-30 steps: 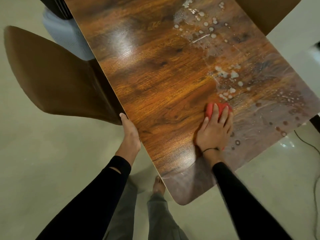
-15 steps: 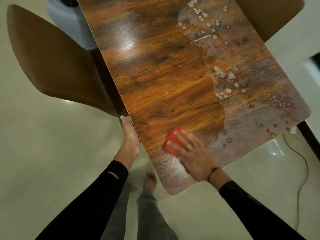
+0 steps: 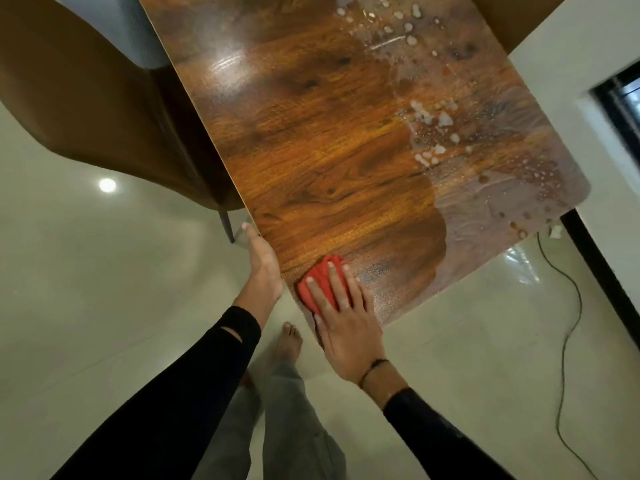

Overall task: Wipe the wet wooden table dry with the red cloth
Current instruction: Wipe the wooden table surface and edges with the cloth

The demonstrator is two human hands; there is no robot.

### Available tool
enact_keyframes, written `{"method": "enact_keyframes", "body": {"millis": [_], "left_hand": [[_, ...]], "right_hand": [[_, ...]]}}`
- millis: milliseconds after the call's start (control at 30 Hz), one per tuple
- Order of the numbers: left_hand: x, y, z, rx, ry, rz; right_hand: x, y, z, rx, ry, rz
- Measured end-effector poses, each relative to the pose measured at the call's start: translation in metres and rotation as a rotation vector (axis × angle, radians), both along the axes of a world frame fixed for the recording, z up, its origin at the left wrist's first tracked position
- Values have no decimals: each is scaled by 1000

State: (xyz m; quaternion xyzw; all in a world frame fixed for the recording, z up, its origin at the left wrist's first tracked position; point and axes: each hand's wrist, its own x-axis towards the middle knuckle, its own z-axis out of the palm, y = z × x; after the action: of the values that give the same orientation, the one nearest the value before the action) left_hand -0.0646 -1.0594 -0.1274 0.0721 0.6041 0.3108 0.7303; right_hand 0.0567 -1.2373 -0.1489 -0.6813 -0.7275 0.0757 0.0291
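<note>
The wooden table (image 3: 332, 161) runs from the top of the view down to a near corner in front of me. Its right half carries a film of water and white droplets (image 3: 436, 133); the left half looks dry. The red cloth (image 3: 320, 277) lies bunched at the near corner. My right hand (image 3: 346, 317) presses flat on top of the cloth, fingers spread, covering most of it. My left hand (image 3: 261, 268) rests against the table's left edge, fingers straight along it.
A brown chair (image 3: 97, 109) stands tucked against the table's left side. A black cable (image 3: 568, 327) trails over the glossy floor at the right. A dark frame (image 3: 602, 271) runs along the white wall by the table's right corner. My bare foot (image 3: 289, 344) is below the near corner.
My right hand has swept the red cloth from the wet patch at mid-right across to the near left corner. My left hand has stayed on the table's edge.
</note>
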Motion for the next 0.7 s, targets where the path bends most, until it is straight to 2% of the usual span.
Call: {"method": "enact_keyframes", "body": {"millis": [100, 167, 300, 433, 567, 600, 633, 700], "left_hand": [[4, -10, -5, -26, 62, -22], [6, -16, -9, -40, 96, -37], [8, -30, -13, -56, 104, -46], [10, -36, -11, -64, 108, -18], [15, -39, -5, -68, 140, 42], [16, -40, -4, -63, 155, 58], [17, -40, -3, -61, 166, 75], [18, -39, -3, -63, 173, 88]], "right_hand": [[57, 5, 10, -65, -73, 454], [98, 19, 15, -88, -68, 542], [146, 34, 17, -23, 21, 125], [148, 37, 18, 54, 56, -313], [83, 65, 15, 90, 52, -1062], [61, 75, 15, 97, 55, -1172], [39, 82, 15, 101, 47, -1171], [0, 78, 12, 98, 14, -927]]}}
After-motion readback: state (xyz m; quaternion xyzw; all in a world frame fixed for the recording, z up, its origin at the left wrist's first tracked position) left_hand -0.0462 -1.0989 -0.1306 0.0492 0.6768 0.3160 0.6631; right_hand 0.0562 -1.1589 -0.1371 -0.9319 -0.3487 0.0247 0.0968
